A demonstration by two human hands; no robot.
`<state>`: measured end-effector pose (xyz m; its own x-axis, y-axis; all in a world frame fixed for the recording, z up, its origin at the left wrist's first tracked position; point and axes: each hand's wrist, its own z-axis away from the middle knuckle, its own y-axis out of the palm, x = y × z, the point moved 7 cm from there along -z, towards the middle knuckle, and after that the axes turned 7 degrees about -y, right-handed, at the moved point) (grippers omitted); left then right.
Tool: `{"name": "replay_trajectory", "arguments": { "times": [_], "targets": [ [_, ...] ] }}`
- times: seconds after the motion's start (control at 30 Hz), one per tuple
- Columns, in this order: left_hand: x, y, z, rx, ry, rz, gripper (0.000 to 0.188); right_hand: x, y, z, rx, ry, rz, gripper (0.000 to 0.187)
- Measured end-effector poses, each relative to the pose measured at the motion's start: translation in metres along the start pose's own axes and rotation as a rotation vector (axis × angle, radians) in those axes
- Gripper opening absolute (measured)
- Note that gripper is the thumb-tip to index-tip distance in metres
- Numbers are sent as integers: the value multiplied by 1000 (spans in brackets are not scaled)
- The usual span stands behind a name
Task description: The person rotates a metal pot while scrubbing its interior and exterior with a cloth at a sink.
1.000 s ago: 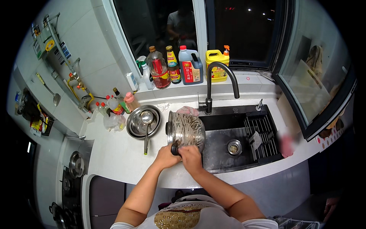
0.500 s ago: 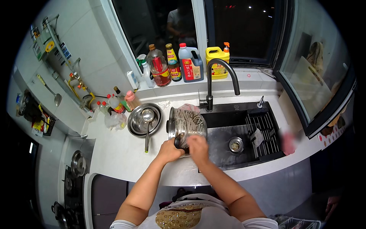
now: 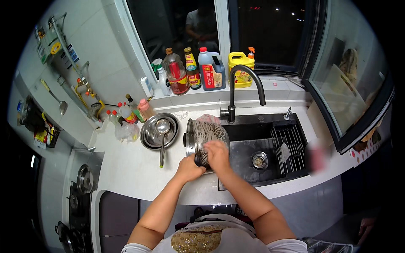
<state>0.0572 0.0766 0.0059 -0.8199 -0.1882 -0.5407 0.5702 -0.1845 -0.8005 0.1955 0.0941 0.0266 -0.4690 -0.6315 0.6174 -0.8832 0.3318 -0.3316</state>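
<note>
A stainless steel pot (image 3: 209, 130) with black handles stands tilted over the left edge of the sink, its surface covered in pale, streaky smears. My left hand (image 3: 190, 169) is closed round the pot's near black handle. Against the pot's smeared surface, my right hand (image 3: 218, 156) is pressed with its fingers curled; whatever they may hold is hidden. Left of the pot, a metal ladle (image 3: 163, 127) rests across nested steel bowls (image 3: 145, 137).
The black sink (image 3: 240, 158) has a drying rack (image 3: 291, 147) at its right and a dark tap (image 3: 231, 92) behind. Several bottles, including a yellow jug (image 3: 241, 69), line the windowsill. An open window (image 3: 341, 92) juts in at the right. A pink cloth (image 3: 209, 119) lies behind the pot.
My right hand has moved slightly away from me over the pot's smeared surface. My left hand stays on the handle, and the pot has hardly moved.
</note>
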Motion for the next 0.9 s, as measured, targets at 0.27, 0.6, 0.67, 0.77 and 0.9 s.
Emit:
{"name": "replay_trajectory", "arguments": {
  "times": [0.27, 0.6, 0.67, 0.77, 0.9],
  "targets": [
    [-4, -4, -3, -11, 12, 15, 49, -2, 1, 1, -18, -42, 3, 14],
    [0, -3, -2, -32, 29, 25, 47, 10, 2, 5, 22, -61, -2, 17],
    [2, -1, 0, -22, 39, 1, 47, 7, 3, 6, 42, -52, 39, 17],
    [-3, -3, 1, -28, 7, -14, 46, 6, 2, -1, -16, -56, 23, 17],
    [3, -3, 2, -47, 37, 36, 46, 15, 2, 18, 69, -4, -100, 15]
  ]
}}
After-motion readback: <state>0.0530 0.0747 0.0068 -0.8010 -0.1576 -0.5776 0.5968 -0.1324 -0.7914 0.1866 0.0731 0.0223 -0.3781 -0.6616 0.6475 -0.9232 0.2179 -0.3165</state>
